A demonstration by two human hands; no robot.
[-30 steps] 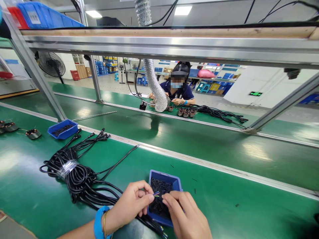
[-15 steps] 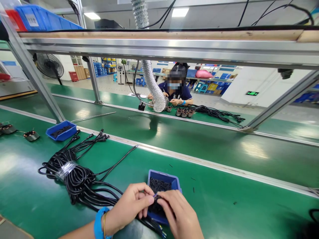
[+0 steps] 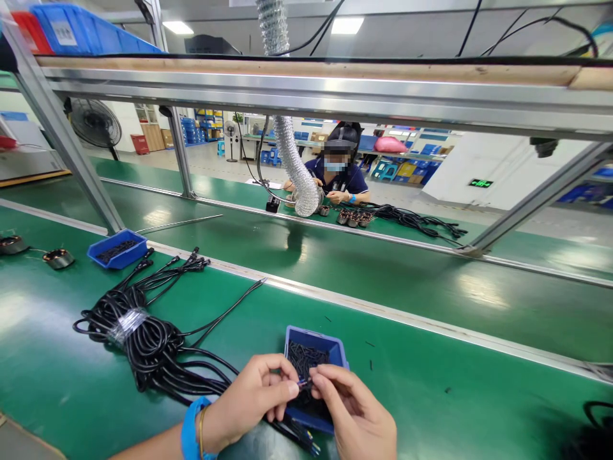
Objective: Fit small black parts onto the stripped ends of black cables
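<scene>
My left hand (image 3: 256,396), with a blue band at the wrist, is closed in a pinch on thin coloured wires (image 3: 302,383) at a cable end. Touching those wires from the other side, my right hand (image 3: 359,409) pinches a short black tube. Both hands are over a blue bin (image 3: 340,350) holding many short black tubes (image 3: 306,358). Under my left forearm and hand run black cables (image 3: 205,374) from a bundle tied with clear wrap (image 3: 127,326). Stripped cable ends (image 3: 309,441) with coloured wires stick out below the bin.
A second blue bin (image 3: 117,250) of black pieces stands at the left, near copper-wound stators (image 3: 58,258). Loose black bits (image 3: 370,365) lie right of the near bin. A metal shelf frame (image 3: 306,92) crosses overhead. Across the bench a person (image 3: 338,172) works beside a flexible duct (image 3: 297,166).
My right hand has shifted slightly right and down, its fingertips drawing a little away from my left. The wires between the hands show more now. My left hand barely moved.
</scene>
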